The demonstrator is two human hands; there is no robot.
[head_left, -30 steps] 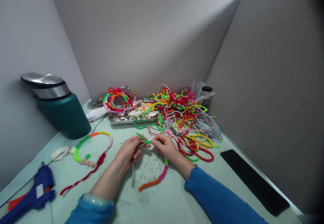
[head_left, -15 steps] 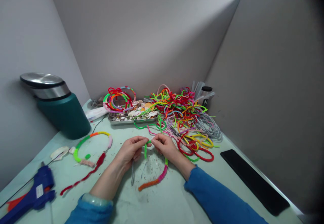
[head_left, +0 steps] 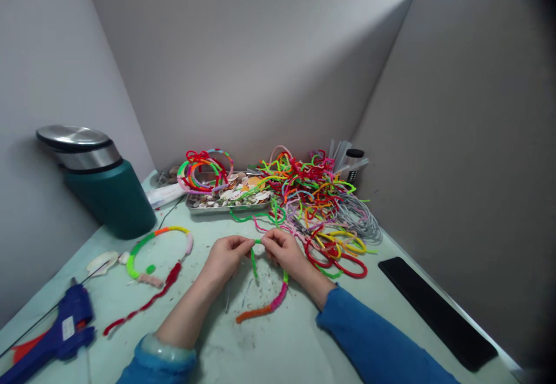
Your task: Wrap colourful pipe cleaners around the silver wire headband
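Observation:
Between my two hands, near the middle of the table, is a green fuzzy stem (head_left: 254,263), its loose end hanging down. My left hand (head_left: 229,255) pinches it at the left, and my right hand (head_left: 284,251) pinches it close by at the right. From under my right hand curves a wrapped strip (head_left: 278,299) in yellow-green, magenta and orange, its orange end lying toward the front. A multicoloured ring (head_left: 138,249) with a trailing red stem (head_left: 150,301) lies left of my left hand.
A teal bottle (head_left: 110,198) and a blue glue gun (head_left: 69,326) are at the left. Behind my hands are a metal tray (head_left: 226,209) of shells and a heap of coloured stems (head_left: 304,178). Red-handled scissors (head_left: 354,265) and a black strip (head_left: 434,311) are at the right.
My left hand has shifted slightly, and a short span of green now shows between my fingertips. The green stem's hanging end has swung a little to the right. My right hand has barely moved.

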